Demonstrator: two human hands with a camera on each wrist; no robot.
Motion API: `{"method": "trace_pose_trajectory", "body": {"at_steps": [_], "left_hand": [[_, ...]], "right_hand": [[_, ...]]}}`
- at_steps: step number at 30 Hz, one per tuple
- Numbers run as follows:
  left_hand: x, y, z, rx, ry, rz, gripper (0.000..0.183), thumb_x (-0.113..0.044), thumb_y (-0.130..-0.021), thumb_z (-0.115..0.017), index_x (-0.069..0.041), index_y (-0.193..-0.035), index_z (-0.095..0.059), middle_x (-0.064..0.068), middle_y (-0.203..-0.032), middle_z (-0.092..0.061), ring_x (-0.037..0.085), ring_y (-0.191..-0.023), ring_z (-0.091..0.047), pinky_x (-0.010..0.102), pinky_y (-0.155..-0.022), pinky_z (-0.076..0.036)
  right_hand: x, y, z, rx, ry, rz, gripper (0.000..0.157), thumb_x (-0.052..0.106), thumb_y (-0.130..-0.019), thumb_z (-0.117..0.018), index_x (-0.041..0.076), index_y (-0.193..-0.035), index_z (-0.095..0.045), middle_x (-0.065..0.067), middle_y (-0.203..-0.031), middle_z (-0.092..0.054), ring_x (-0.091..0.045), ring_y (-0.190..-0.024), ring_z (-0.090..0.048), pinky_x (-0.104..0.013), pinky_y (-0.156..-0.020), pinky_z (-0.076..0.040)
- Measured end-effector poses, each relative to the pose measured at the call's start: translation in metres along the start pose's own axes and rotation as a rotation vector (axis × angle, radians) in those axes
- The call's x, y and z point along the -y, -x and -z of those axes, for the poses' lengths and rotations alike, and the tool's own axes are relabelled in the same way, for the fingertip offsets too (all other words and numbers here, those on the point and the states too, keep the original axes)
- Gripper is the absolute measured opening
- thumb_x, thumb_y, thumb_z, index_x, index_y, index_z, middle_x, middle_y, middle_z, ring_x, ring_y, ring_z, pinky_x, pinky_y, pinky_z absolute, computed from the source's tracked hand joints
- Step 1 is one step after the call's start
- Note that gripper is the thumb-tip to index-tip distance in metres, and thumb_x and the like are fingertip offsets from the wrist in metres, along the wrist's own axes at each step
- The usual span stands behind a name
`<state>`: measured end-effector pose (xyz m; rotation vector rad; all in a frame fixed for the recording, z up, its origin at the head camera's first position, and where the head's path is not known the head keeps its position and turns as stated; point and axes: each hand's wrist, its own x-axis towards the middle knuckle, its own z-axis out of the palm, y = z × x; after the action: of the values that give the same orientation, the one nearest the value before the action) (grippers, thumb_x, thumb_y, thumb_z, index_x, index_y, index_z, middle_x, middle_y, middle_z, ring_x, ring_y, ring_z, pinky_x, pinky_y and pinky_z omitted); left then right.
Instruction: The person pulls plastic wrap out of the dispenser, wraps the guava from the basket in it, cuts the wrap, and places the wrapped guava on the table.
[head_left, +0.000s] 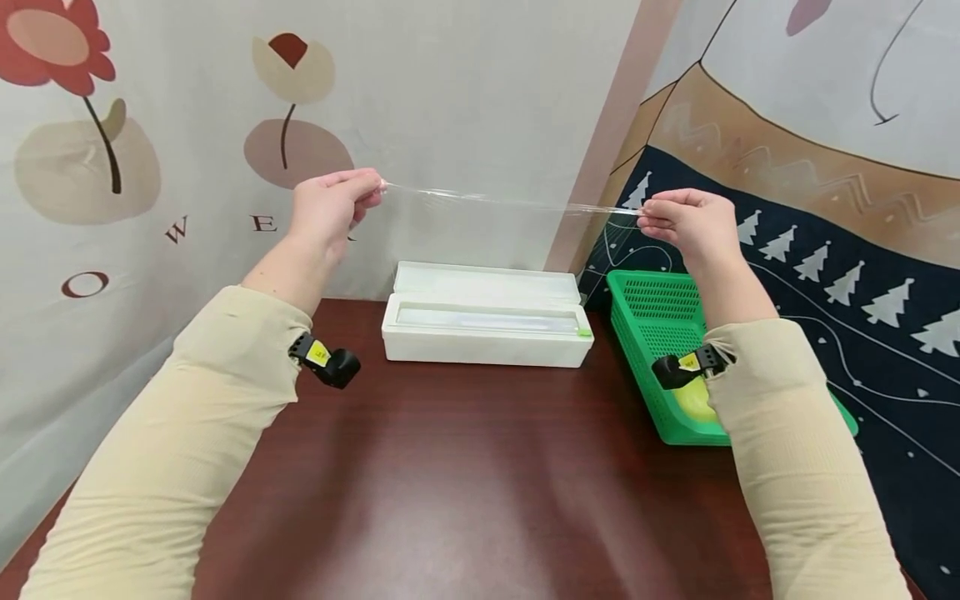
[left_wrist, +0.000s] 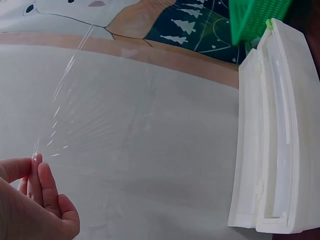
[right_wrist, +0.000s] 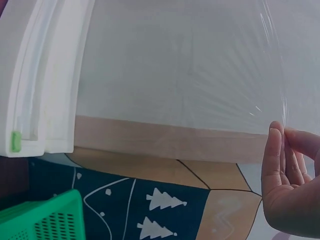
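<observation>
Both sets of fingers are pinched closed on the clear film (head_left: 480, 198). Left hand (head_left: 330, 207): thumb against the forefinger side, a corner of film between the tips, remaining fingers loosely bent. Right hand (head_left: 692, 223): same pinch — thumb and forefinger tips meet on the other end of the same edge.

Film position: the edge runs nearly straight from my left fingertips to my right, dipping slightly toward the right in the head view. It is raised above the desk (head_left: 465, 483) and appears higher than the white box (head_left: 486, 347), whose lid (head_left: 487, 283) is tipped back. I cannot tell where the film's lower edge ends.

Right of the box is the green basket (head_left: 663, 427), partly covered by my right sleeve (head_left: 795, 433).

View comparison: the head view shows the film mostly as a thin bright band; both wrist views show creases fanning out from my fingertips across a wider sheet. Only the head view shows the yellow item (head_left: 696, 402) in the basket — partly hidden, identity unclear. The small green piece (right_wrist: 16, 142) at the box's basket-side end appears in all three.
</observation>
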<state>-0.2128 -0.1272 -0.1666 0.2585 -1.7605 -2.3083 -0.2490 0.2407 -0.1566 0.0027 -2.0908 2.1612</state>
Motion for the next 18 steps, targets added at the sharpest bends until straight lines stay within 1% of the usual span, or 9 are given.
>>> {"method": "trace_pose_trajectory", "body": {"at_steps": [9, 14, 18], "left_hand": [[-0.005, 0.006, -0.003, 0.018, 0.026, 0.003, 0.008, -0.011, -0.085, -0.066, -0.016, -0.079, -0.069, -0.010, -0.064, -0.067, 0.001, -0.068, -0.061, 0.017, -0.075, -0.039], [-0.008, 0.009, -0.004, 0.021, 0.058, 0.001, 0.010, -0.010, -0.084, -0.067, -0.015, -0.076, -0.070, -0.008, -0.064, -0.067, 0.002, -0.065, -0.061, 0.016, -0.072, -0.040], [-0.011, 0.012, -0.004, 0.038, 0.084, -0.018, 0.012, -0.008, -0.084, -0.067, -0.014, -0.075, -0.069, -0.007, -0.064, -0.067, 0.003, -0.063, -0.061, 0.015, -0.068, -0.041]], "right_hand": [[0.006, 0.005, 0.006, 0.025, -0.060, 0.006, 0.009, 0.013, -0.077, -0.074, 0.008, -0.082, -0.068, -0.001, -0.073, -0.071, -0.011, -0.065, -0.068, -0.017, -0.063, -0.054], [0.008, 0.008, 0.009, 0.032, -0.092, 0.011, 0.012, 0.013, -0.075, -0.076, 0.007, -0.082, -0.068, -0.002, -0.072, -0.071, -0.012, -0.064, -0.068, -0.018, -0.063, -0.055], [0.010, 0.011, 0.011, 0.048, -0.080, 0.033, 0.013, 0.015, -0.075, -0.076, 0.007, -0.082, -0.069, -0.001, -0.073, -0.071, -0.011, -0.065, -0.068, -0.018, -0.063, -0.055]]}}
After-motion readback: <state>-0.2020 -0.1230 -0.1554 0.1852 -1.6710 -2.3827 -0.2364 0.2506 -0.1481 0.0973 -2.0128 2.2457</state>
